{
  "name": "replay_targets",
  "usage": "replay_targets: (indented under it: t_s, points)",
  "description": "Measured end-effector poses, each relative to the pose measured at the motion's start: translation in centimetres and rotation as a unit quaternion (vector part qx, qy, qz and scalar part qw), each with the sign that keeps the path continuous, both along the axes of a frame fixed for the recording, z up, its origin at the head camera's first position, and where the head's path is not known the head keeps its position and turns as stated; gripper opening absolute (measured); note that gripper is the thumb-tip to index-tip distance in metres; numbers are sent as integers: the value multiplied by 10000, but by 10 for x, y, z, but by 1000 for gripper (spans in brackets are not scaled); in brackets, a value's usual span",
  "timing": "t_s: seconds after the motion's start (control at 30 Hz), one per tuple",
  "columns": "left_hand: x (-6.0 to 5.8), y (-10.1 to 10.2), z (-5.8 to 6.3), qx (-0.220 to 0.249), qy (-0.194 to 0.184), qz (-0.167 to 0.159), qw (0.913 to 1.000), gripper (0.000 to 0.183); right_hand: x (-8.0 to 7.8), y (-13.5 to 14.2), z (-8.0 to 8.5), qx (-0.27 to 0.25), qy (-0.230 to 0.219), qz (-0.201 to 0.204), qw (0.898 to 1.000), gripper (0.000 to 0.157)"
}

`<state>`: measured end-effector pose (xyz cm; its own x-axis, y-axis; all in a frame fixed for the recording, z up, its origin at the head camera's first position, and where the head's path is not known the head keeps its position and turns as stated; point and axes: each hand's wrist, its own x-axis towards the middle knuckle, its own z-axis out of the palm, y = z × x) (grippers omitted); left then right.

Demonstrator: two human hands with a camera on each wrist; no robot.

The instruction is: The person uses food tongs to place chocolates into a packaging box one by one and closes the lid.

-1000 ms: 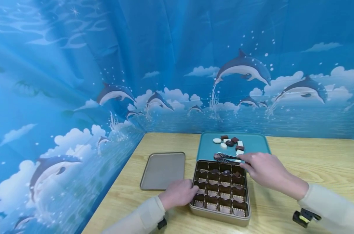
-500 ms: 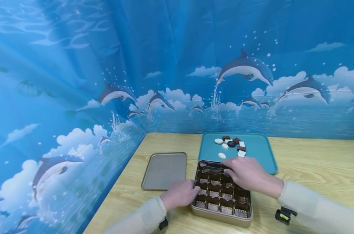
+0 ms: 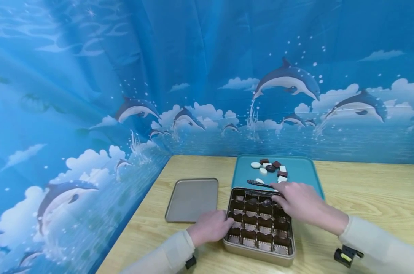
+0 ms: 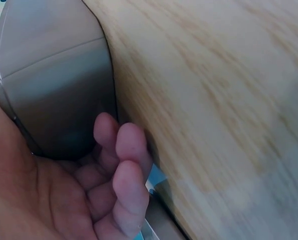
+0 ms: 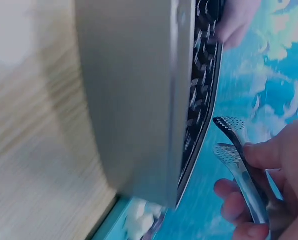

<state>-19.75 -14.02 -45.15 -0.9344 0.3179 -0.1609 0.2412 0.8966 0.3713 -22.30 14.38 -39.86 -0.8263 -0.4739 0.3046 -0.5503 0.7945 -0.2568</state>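
The tin (image 3: 258, 257), low and right of centre in the head view, looks to be in an early stage of filling: of its sixteen compartments, three in the far row hold brown or dark pieces (image 3: 240, 198), the far row's right-hand one is hidden by the right hand (image 3: 297, 199), and the nearer rows seem largely unfilled. On the one teal tray (image 3: 304, 171), just beyond the tin, at least ten pieces remain: three white ovals (image 3: 255, 165), three white blocks (image 3: 282, 168), three brown blocks (image 3: 277, 164) and one dark oval (image 3: 270, 168); more may lie behind the hand. The right hand pinches one pair of tongs (image 3: 258, 183) over the tin's far edge, their tips spread, and the right-wrist view shows nothing between them. The left hand (image 3: 210, 227) grips the tin's left side, thumb over the rim, fingers curled outside. One lid (image 3: 192, 199) lies left of the tin.
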Motion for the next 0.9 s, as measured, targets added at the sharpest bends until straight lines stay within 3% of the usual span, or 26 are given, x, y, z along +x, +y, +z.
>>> replay_targets:
  t_s: [0.13,0.47,0.9]
  points:
    - [0,-1,0,35,17,29,10000,48,-4,21,1,-2,130,-246,9996,41]
    - [1,1,0,34,82,-40,10000,47,-11,68,-9,152,-289,-764,9965,48]
    - [0,0,-2,49,45,13,10000,47,-15,90,-28,136,-471,-899,9947,44]
